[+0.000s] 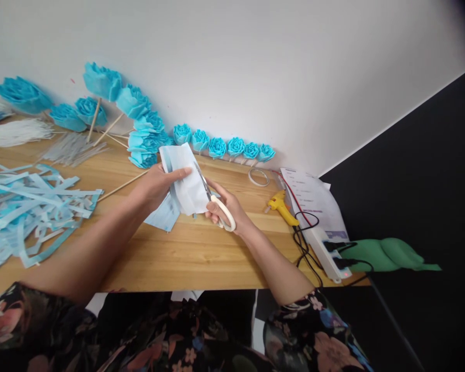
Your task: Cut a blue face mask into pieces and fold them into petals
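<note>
Pale-blue sheet at frame center, pinched in left hand, white-handled scissors gripped by right hand at its right edge. Hands apart, sheet between. Blue flowers along wall behind; cut strips at left; yellow glue gun right of center.

Wooden table, blue strips, yellow glue gun, tape roll

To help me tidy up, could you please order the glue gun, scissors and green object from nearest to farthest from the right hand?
1. Scissors: held in the right hand.
2. Glue gun: a little to its right.
3. Green object: at the far right.
</note>
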A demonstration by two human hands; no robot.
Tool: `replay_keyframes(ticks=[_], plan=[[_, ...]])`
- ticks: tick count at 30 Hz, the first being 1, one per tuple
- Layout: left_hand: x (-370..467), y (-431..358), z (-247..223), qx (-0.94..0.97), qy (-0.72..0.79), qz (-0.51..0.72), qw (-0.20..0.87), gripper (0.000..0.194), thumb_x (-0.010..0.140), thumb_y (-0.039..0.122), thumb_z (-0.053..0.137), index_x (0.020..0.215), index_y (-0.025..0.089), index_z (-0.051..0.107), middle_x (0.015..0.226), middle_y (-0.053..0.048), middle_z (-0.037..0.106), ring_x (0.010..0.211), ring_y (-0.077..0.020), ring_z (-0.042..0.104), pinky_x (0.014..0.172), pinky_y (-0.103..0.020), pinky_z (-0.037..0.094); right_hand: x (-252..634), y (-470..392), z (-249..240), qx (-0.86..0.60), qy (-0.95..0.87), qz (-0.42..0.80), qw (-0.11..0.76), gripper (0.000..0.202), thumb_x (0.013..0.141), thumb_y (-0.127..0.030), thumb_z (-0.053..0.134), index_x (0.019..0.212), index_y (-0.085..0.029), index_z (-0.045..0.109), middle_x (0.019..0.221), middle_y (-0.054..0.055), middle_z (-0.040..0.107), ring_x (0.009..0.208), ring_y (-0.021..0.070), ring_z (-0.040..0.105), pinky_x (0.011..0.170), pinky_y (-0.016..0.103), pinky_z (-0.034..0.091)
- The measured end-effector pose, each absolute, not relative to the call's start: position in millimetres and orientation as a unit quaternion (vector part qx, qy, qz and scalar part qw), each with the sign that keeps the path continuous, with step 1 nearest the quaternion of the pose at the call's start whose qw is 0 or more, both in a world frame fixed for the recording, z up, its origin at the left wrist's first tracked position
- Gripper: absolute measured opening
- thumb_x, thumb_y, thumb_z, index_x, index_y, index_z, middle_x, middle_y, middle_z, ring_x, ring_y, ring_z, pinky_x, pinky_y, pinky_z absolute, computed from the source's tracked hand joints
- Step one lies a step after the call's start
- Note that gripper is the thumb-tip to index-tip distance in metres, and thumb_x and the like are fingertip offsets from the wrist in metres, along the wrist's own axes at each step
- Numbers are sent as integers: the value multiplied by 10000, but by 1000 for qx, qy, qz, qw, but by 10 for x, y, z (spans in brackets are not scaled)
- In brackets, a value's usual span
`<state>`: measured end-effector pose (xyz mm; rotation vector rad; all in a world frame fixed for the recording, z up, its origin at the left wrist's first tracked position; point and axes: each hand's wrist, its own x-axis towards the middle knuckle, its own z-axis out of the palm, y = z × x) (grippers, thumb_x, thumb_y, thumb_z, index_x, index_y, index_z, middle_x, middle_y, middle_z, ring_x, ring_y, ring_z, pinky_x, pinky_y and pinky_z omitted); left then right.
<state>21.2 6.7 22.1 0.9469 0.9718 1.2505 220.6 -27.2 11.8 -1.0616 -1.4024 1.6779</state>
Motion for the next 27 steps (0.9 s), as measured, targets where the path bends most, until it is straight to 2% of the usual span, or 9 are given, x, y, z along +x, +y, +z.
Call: replay_keyframes(ticks=[7, 12, 17, 27], plan=[[267, 4, 287, 391, 396, 554, 619, 437, 608, 356, 857, 935, 121, 687, 904, -90, 738, 789, -243, 687, 772, -382, 573, 2240, -266, 107, -370, -589, 630, 343, 1005, 727, -596, 758, 1545, -209, 320, 693, -18, 643, 491, 73, 534, 410, 171, 372], [279, -20, 313, 391, 406, 536, 628, 406, 595, 361, 864, 881, 124, 698, 849, -81, 733, 727, -222, 671, 697, -339, 570, 2253, -271, 106, -361, -610, 619, 338, 964, 771, -613, 713, 1552, -221, 305, 717, -12, 626, 517, 81, 531, 417, 186, 382], [259, -11, 235, 416, 416, 518, 620, 400, 628, 397, 850, 890, 128, 712, 881, -103, 748, 737, -241, 689, 679, -340, 571, 2271, -265, 109, -361, -614, 620, 330, 1040, 756, -627, 723, 1568, -171, 262, 633, -40, 580, 500, 96, 530, 412, 198, 400], [302, -15, 174, 464, 419, 503, 597, 397, 658, 419, 822, 923, 147, 704, 872, -91, 749, 729, -243, 690, 663, -331, 559, 2271, -265, 101, -365, -624, 599, 344, 1025, 762, -665, 693, 1551, -141, 301, 575, -46, 578, 484, 109, 541, 423, 203, 424]])
